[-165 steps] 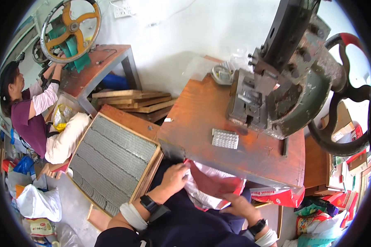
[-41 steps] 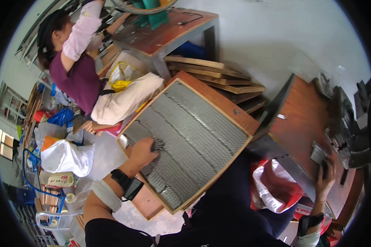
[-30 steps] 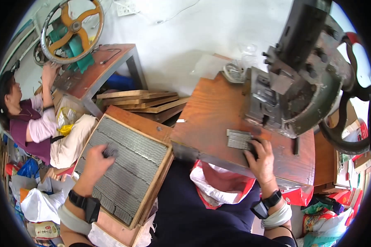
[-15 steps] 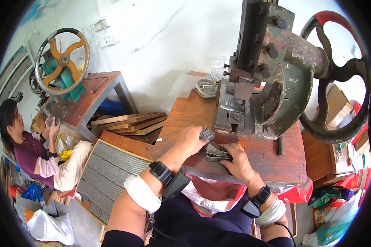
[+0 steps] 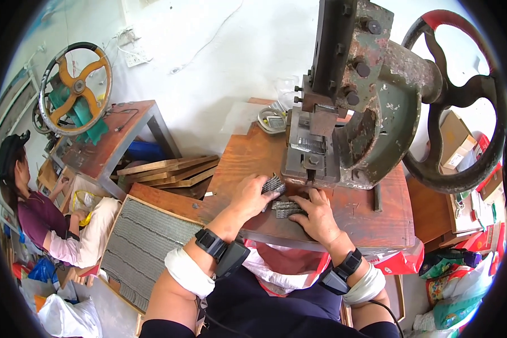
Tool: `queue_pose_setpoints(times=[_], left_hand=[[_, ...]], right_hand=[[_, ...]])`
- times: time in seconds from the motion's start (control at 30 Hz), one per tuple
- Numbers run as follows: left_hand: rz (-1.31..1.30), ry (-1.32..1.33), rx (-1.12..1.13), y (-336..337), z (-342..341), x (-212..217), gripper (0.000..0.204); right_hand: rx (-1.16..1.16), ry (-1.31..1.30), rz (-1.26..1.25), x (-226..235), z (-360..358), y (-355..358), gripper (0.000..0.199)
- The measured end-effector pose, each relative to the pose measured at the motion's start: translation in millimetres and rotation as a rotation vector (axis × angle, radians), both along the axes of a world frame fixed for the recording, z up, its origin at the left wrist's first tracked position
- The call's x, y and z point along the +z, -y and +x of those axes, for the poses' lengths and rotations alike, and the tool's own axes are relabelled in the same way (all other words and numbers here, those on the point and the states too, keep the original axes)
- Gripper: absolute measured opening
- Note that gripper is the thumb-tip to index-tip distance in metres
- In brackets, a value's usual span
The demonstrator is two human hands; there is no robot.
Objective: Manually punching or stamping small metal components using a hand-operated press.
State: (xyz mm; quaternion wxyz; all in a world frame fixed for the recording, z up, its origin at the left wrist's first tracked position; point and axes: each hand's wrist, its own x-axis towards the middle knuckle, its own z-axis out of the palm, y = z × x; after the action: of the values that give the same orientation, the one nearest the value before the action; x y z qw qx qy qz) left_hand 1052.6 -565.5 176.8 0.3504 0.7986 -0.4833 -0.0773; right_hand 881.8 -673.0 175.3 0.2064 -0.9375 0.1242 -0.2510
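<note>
My left hand (image 5: 245, 198) is closed around a small bundle of grey ridged strips (image 5: 274, 185), tilted just above the wooden table top. Close to its right lies a second stack of grey ridged strips (image 5: 285, 210) on the table. The thumb and fingers of my right hand (image 5: 321, 221) are closed on the right end of that stack. Both hands are in front of a green-grey hand press (image 5: 366, 115). Under the ram of the press sits a metal die block (image 5: 308, 145). Fingers partly cover both bundles, and I cannot tell exactly what the strips are.
A shallow tray (image 5: 130, 198) of grey ridged rows lies left of the table. The press's large handwheel (image 5: 490, 152) stands at right. A short bar (image 5: 378, 200) and a coiled white cord (image 5: 270, 121) are on the table. A co-worker (image 5: 42, 217) sits far left.
The view has shifted slightly. The right-hand stack has turned and now shows its segmented side. The left bundle tilts more. The co-worker's hands have come down from the raised piece.
</note>
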Motion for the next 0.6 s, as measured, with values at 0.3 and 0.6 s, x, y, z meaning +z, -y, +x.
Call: queue_pose_setpoints(times=[0.3,0.6], left_hand=[[-0.147,0.159,-0.03,-7,3,-9,0.036],[-0.136,-0.044,0.052,-10,2,1,0.034]], right_hand=[[0.1,0.135,-0.033,-7,-6,0,0.029],[0.115,-0.012,0.227,0,0,-5,0.025]])
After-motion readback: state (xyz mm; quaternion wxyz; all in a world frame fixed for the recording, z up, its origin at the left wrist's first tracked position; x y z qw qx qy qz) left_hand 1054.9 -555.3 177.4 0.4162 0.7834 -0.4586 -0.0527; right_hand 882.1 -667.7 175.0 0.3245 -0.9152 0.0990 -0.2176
